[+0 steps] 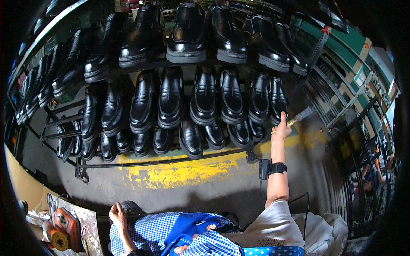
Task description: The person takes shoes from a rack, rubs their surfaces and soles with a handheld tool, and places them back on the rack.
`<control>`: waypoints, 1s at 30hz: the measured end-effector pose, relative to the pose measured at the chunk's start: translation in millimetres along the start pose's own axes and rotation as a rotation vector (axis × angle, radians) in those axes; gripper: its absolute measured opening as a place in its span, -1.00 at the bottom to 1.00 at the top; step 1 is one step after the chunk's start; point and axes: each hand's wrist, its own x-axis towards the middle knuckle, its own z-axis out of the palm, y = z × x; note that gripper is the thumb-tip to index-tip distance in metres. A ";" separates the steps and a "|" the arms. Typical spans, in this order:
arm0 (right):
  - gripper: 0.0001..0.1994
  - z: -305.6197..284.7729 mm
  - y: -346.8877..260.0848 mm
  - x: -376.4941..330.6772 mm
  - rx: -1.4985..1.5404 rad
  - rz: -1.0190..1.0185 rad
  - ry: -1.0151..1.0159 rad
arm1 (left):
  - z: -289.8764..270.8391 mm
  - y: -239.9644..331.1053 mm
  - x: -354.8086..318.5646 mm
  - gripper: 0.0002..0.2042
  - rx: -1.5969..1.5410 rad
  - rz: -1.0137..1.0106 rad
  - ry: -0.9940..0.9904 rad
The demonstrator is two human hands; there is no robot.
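r hand (281,129) out at arm's length, fingers closed round brush (299,117) handle | bristles just beside rightmost black shoes (277,99), mid shelf of rack (141,164) | l hand (116,215) low, loosely curled on dark knob-like thing, can't tell what | keep your strokes light, wrist steady, don't nudge neighbours

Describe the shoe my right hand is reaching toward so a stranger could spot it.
Start at the metal rack of black leather shoes. On its middle shelf, go to the far right end. The last shoe there sits just above the right hand holding a brush; no shoe stands to its right.
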 end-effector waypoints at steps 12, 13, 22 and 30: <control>-0.63 22.3 8.6 22.2 -0.052 -0.146 -0.008 | -0.9 -3.2 -3.8 -0.60 0.041 0.005 0.006; -0.62 27.9 11.1 12.8 0.008 -0.686 0.001 | -2.1 -1.7 -5.6 -0.60 0.043 0.002 0.019; -0.57 -43.0 -8.9 -15.1 -0.381 -1.094 0.176 | 0.6 10.0 -2.9 -0.60 0.001 -0.046 -0.002; -0.81 -134.3 4.2 1.7 0.264 0.048 -0.489 | 1.0 0.6 -6.6 -0.60 0.085 -0.007 0.036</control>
